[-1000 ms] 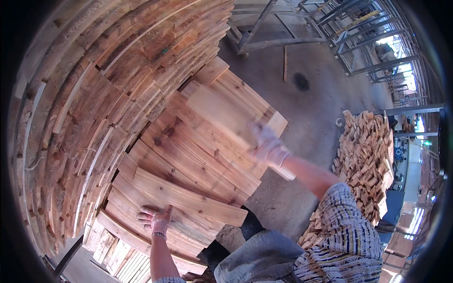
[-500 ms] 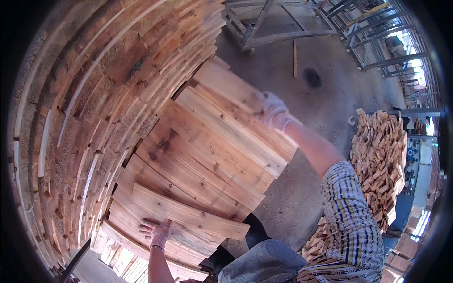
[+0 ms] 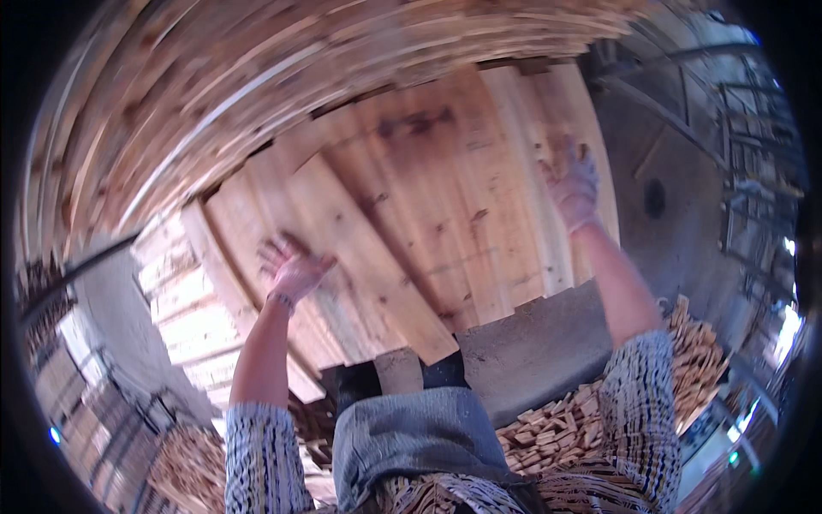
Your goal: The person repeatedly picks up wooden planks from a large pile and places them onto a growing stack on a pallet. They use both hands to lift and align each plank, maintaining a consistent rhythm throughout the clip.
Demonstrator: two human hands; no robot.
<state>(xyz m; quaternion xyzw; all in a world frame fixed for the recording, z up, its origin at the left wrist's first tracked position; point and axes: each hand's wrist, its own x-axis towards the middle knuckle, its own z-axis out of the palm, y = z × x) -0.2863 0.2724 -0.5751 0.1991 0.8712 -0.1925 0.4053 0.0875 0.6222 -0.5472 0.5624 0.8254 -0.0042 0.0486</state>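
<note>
A layer of wooden boards (image 3: 445,214) lies side by side before me, with a dark stain near the far ends. One loose board (image 3: 368,257) rests askew on top of the layer, its near end by my apron. My left hand (image 3: 294,269), in a thin pale glove, is spread out over the boards just left of the loose board. Over the right-hand boards is my right hand (image 3: 572,184), also gloved, with its fingers apart and slightly blurred. Neither hand grips anything.
A tall stack of boards (image 3: 282,94) rises along the far side. Heaps of short wood offcuts lie at the right (image 3: 548,428) and lower left (image 3: 190,471). Metal frames (image 3: 728,146) stand on the concrete floor at right. More pale boards (image 3: 193,300) lie at left.
The view has swung to the right. My right hand has come off the outer board's edge area and now lies spread over the right-hand boards. The left hand stays beside the loose board.
</note>
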